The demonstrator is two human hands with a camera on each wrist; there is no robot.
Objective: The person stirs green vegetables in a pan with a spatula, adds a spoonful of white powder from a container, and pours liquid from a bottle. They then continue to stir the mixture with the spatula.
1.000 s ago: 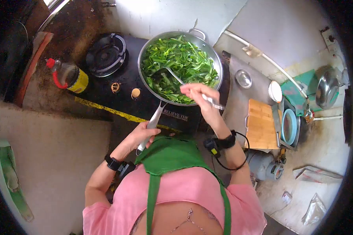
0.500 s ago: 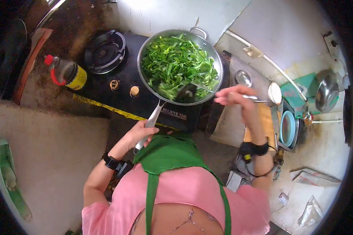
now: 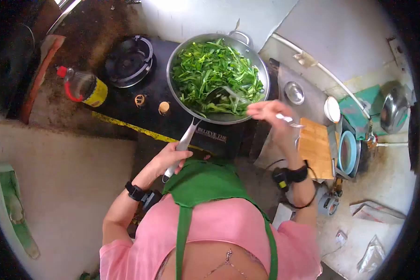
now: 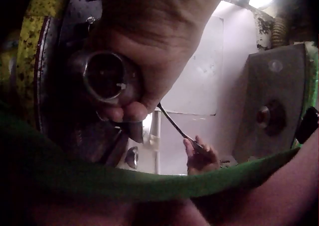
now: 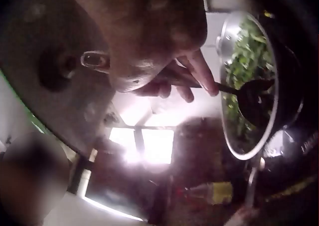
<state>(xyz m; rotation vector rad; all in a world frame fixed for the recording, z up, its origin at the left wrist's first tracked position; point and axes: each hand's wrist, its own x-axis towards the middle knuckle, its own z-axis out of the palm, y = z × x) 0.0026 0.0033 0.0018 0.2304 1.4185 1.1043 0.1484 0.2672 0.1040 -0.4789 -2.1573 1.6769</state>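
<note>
A wide steel pan (image 3: 172, 91) full of chopped leafy greens (image 3: 214, 70) sits on the black stove. My left hand (image 3: 170, 157) grips its long metal handle (image 3: 187, 136), whose hollow end (image 4: 85, 79) shows in the left wrist view. My right hand (image 3: 274, 115) is just outside the pan's right rim, fingers round the handle of a metal wok spatula (image 5: 255, 104). Its dark head dips into the greens at the near right of the pan, partly covered by leaves.
An unused burner (image 3: 129, 61) and an oil bottle (image 3: 86, 87) with a yellow label stand left of the pan. On the right are a cutting board (image 3: 315, 147), a small metal bowl (image 3: 294, 92), a white bowl (image 3: 332, 109) and a blue basin (image 3: 347, 151).
The right hand swung rightward out over the pan's rim, then came slightly back left. The spatula head moved from the pan's left part to its right. The left hand still grips the handle.
</note>
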